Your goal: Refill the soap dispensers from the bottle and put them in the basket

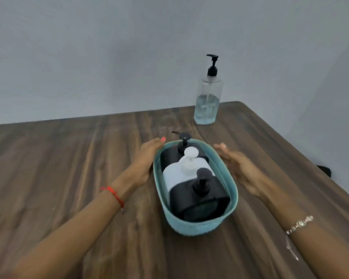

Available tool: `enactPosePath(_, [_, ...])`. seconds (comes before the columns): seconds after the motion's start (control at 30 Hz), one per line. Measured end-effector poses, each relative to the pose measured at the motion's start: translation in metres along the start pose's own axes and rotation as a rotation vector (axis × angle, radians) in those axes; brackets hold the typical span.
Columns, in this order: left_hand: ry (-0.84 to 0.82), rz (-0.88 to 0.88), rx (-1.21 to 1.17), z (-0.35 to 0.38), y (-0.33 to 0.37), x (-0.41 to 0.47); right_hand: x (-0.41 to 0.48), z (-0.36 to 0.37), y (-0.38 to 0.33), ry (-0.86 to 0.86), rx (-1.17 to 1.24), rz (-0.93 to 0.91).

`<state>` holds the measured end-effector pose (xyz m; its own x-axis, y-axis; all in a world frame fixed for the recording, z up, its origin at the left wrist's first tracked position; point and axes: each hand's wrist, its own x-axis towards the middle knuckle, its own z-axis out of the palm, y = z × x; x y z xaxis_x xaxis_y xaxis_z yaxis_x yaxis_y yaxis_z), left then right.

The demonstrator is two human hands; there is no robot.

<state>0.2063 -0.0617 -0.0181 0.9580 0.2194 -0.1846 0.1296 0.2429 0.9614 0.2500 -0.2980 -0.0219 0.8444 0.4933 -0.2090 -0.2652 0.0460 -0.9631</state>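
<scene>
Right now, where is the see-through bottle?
The bottle stands upright on the table, far right, near the wall, behind the basket.

Teal basket point(197, 225), black and white dispensers point(187, 174), wood-grain brown table point(69, 158)

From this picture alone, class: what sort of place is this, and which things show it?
Probably a plain indoor room: a wood-grain table against a bare grey wall, bearing a teal basket of soap dispensers and a clear pump bottle.
</scene>
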Motion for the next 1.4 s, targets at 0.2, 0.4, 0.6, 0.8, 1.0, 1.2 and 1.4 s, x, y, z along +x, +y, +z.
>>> enactPosePath(0.2, [0.057, -0.048, -0.226, 0.015, -0.036, -0.097, -0.044, 0.04, 0.022, 0.109, 0.152, 0.057])
enactPosePath(0.4, [0.184, -0.005, -0.153, 0.032, -0.041, -0.112, -0.051, 0.056, 0.019, 0.286, 0.168, 0.005])
enactPosePath(0.6, [0.205, 0.07, -0.022, -0.009, -0.029, -0.126, -0.051, 0.097, 0.027, 0.318, 0.184, -0.026])
enactPosePath(0.8, [0.247, 0.085, -0.027, -0.078, -0.024, -0.155, -0.056, 0.166, 0.044, 0.254, 0.14, -0.027])
enactPosePath(1.0, [0.309, 0.102, 0.032, -0.132, -0.021, -0.191, -0.062, 0.223, 0.058, 0.212, 0.099, 0.009])
enactPosePath(1.2, [0.221, 0.045, 0.12, -0.151, -0.011, -0.205, -0.068, 0.24, 0.052, 0.187, -0.026, 0.073])
enactPosePath(1.4, [0.337, -0.025, 0.477, -0.156, 0.012, -0.222, -0.097, 0.246, 0.032, 0.355, -0.563, -0.16])
